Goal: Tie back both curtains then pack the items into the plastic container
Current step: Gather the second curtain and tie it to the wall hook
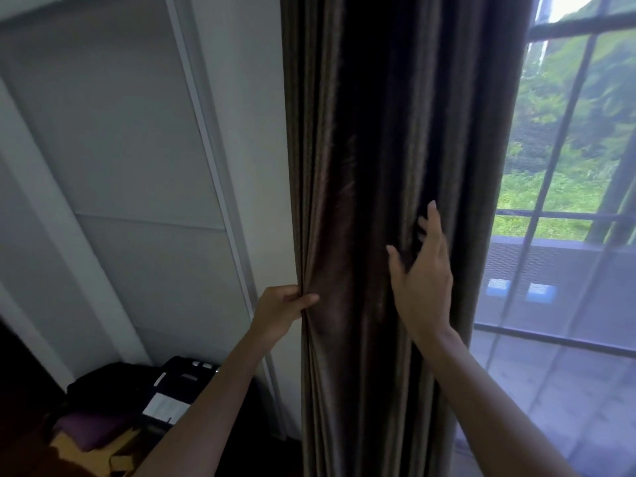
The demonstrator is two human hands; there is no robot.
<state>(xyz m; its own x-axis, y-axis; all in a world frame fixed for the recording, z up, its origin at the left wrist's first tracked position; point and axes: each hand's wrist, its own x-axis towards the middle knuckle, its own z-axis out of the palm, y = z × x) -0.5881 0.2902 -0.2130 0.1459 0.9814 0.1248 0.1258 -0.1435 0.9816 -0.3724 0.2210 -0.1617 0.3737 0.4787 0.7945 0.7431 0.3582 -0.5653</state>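
Observation:
A dark brown curtain (361, 166) hangs in thick folds down the middle of the view, gathered beside the window. My left hand (280, 309) grips its left edge, thumb in front of the fabric and fingers curled behind. My right hand (421, 270) lies against the curtain's right folds with fingers spread and straight. No tie-back and no plastic container are in view.
A sheer white curtain (557, 304) covers the barred window (568, 132) at the right. White wall panels (137, 149) stand to the left. Black bags (113, 383), papers and a purple item (89, 428) lie on a low surface at bottom left.

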